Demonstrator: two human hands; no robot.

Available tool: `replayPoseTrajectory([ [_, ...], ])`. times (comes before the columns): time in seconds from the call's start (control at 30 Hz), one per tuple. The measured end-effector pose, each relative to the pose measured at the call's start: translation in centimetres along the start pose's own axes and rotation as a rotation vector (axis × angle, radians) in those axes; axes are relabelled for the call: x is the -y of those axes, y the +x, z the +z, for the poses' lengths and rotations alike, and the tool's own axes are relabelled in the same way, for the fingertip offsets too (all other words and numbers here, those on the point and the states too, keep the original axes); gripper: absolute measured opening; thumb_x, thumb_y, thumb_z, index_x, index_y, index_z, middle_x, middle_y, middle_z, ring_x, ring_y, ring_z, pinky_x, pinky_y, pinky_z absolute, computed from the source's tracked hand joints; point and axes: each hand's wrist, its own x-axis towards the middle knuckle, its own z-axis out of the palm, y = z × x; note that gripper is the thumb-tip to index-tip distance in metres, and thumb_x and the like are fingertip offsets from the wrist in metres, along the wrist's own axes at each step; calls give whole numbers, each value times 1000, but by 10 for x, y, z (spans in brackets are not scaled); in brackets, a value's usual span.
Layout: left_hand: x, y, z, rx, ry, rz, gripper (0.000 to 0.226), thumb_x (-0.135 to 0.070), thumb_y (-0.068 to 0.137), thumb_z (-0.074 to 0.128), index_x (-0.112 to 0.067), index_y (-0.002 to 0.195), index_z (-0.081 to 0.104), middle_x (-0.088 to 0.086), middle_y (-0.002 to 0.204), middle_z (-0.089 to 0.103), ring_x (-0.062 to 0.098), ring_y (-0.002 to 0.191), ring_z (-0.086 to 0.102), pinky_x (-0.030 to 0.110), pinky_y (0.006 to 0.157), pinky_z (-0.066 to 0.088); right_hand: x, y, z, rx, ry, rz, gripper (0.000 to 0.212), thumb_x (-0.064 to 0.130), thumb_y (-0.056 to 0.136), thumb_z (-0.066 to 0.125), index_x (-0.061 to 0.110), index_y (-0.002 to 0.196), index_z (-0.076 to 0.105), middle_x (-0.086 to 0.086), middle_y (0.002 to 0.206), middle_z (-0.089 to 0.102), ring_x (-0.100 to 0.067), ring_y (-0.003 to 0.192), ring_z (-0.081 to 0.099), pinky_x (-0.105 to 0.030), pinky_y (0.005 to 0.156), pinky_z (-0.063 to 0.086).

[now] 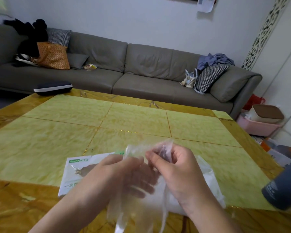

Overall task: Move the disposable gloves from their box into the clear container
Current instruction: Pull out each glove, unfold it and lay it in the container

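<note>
Hands worked a clear disposable glove (141, 195) above the yellow table (141, 118).
Right hand (173, 167) pinched the glove's crumpled top between curled fingers; left hand (124, 174) lay blurred against the film, its grip impossible to judge. Behind the left fingers lay the white glove box (79, 172); under the right wrist, a heap of clear gloves (208, 180).

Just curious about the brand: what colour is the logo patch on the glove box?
Green with white lettering, on the white glove box; head view.
</note>
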Motion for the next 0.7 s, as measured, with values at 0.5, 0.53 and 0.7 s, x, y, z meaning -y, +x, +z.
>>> replayPoseTrajectory([
  [0.5, -7, -6, 4, -418, 35, 290, 27, -16, 102, 60, -7, 80, 73, 18, 63, 61, 28, 48, 54, 32, 42, 47, -4, -1, -2, 111, 131, 60, 19, 16, 95, 75, 4, 82, 69, -12, 61, 64, -24, 48, 52, -28, 47, 41],
  [0.53, -7, -6, 5, -404, 50, 295, 26, -15, 101, 61, -6, 80, 73, 18, 62, 61, 27, 47, 53, 31, 41, 45, -3, 0, -4, 121, 131, 46, 22, 18, 95, 76, 3, 82, 69, -14, 63, 66, -25, 50, 54, -29, 49, 42],
  [0.7, -6, -5, 0, -294, 101, 221, 18, -18, 93, 71, -2, 85, 72, 16, 68, 64, 24, 54, 57, 30, 47, 49, -4, 1, -4, 60, 195, 51, 23, 15, 100, 68, 2, 81, 71, -16, 63, 64, -27, 47, 52, -30, 43, 37],
])
